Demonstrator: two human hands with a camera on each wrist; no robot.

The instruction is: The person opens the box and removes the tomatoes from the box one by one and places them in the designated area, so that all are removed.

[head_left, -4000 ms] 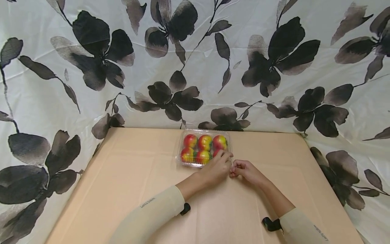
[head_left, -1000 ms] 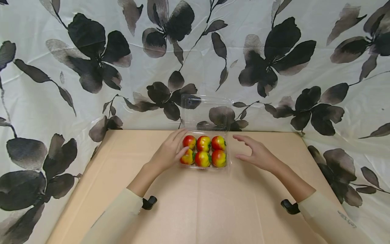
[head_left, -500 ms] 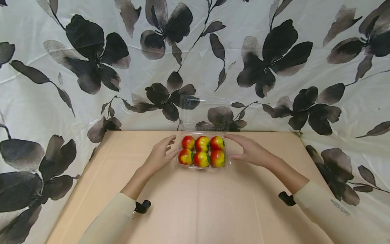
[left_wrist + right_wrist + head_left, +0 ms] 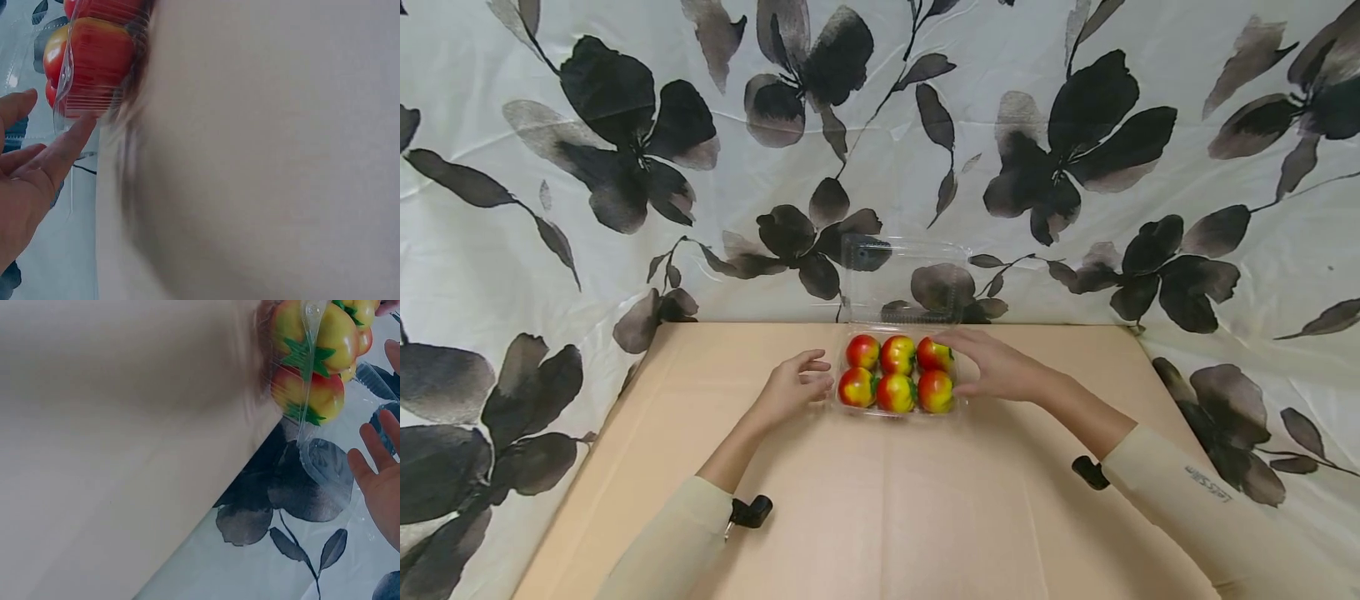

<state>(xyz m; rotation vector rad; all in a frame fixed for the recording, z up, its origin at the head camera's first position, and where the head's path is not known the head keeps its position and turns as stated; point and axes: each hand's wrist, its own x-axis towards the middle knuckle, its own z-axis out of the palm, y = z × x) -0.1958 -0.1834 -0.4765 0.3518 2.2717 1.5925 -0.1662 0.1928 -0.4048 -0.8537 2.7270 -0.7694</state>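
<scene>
A clear plastic clamshell box [image 4: 871, 412] stands at the far edge of the table, its lid [image 4: 910, 279] raised against the cloth behind. Inside sit two rows of red-and-yellow fruit [image 4: 897, 392]; green star-shaped leaves [image 4: 309, 356] show on them in the right wrist view. My left hand [image 4: 790, 389] is at the box's left side, fingers loosely bent, and in the left wrist view one fingertip [image 4: 87, 124] lies right at the box wall. With fingers spread, my right hand [image 4: 1003, 368] reaches over the right rim and overlaps the back-right fruit [image 4: 929, 355].
The tan table [image 4: 887, 508] carries faint creases. A white cloth [image 4: 940, 50] with dark flowers hangs behind it and along both sides. Black wrist cameras [image 4: 750, 512] are worn at both sleeve cuffs.
Four seconds ago the lid was down, with both hands at the front-right corner; now it stands up. Since half a second ago, my right hand has moved left over the box; the left stays beside it.
</scene>
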